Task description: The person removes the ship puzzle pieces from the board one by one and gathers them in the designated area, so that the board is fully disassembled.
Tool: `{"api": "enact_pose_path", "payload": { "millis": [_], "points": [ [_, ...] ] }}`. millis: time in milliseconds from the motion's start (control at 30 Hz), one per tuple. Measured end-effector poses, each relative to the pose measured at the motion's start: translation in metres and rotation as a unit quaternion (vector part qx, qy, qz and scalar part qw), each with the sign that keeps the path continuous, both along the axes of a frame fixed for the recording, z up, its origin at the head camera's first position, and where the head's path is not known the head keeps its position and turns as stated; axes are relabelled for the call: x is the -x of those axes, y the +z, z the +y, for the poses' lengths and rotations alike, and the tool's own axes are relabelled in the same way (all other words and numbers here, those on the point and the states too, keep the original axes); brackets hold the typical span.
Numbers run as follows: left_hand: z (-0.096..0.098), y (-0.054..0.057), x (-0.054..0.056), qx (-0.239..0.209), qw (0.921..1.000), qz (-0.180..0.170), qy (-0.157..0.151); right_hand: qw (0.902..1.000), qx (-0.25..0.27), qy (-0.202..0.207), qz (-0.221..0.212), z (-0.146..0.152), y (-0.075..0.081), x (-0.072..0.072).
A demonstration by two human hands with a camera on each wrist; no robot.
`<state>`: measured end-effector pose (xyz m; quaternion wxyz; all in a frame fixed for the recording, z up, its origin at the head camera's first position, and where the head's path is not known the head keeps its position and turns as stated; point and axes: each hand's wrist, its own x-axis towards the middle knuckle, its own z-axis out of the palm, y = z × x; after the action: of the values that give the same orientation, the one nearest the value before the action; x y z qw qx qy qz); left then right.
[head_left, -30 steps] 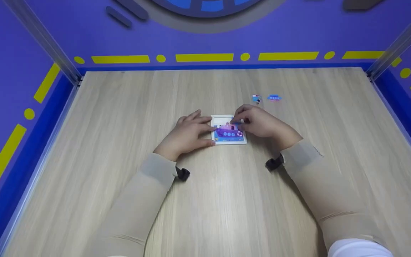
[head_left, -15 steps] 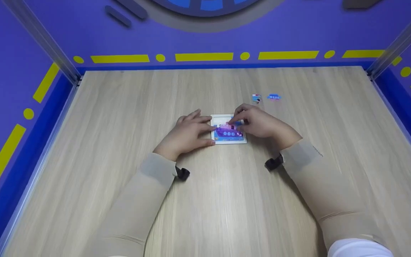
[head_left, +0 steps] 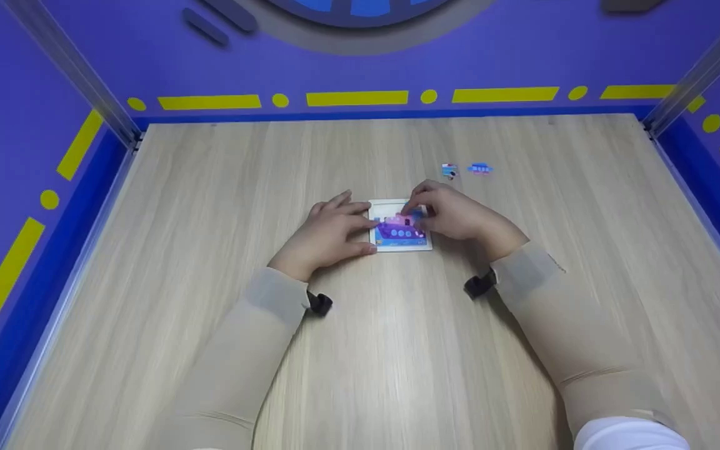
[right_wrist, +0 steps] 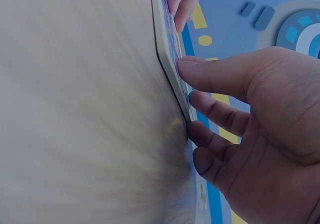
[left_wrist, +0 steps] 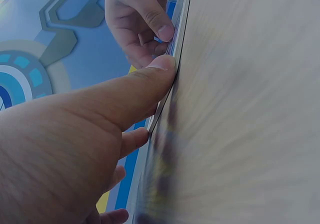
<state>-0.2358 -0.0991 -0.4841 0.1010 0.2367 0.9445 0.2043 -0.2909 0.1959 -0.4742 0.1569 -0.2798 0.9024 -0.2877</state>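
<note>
A small white-framed jigsaw puzzle [head_left: 400, 248] with a purple and pink ship picture lies flat on the table. My left hand [head_left: 329, 234] rests at its left side, fingers spread, with thumb and fingertips on the frame and picture edge. From the right, my right hand [head_left: 454, 212] reaches over the upper right part, thumb and index finger bent onto a pink puzzle piece [head_left: 397, 220] at the ship's top. Those fingertips hide part of the picture. In the right wrist view, the right thumb [right_wrist: 192, 71] touches the picture side and the other fingers curl by the frame's edge.
Two loose puzzle pieces lie behind the right hand: a blue and white one [head_left: 449, 170] and a blue and pink one [head_left: 480, 169]. A wood-grain table [head_left: 360, 350] spreads around, bounded by purple walls [head_left: 360, 69] with yellow marks.
The right fingertips have shifted slightly at the ship's top, and the pink piece beneath them has moved a little. The left hand stays in place on the frame.
</note>
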Motion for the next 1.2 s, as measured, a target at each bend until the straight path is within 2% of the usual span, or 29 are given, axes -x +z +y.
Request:
{"api": "enact_pose_path", "payload": {
  "millis": [733,1200],
  "points": [
    [-0.002,0.0,0.001,0.001,0.9999,0.002,-0.011,0.9997,0.001,0.008,0.024,0.0,-0.002,0.001],
    [-0.001,0.001,0.001,0.004,0.9999,0.002,-0.01,0.9998,-0.012,0.009,-0.015,-0.001,0.001,0.013]
  ]
}}
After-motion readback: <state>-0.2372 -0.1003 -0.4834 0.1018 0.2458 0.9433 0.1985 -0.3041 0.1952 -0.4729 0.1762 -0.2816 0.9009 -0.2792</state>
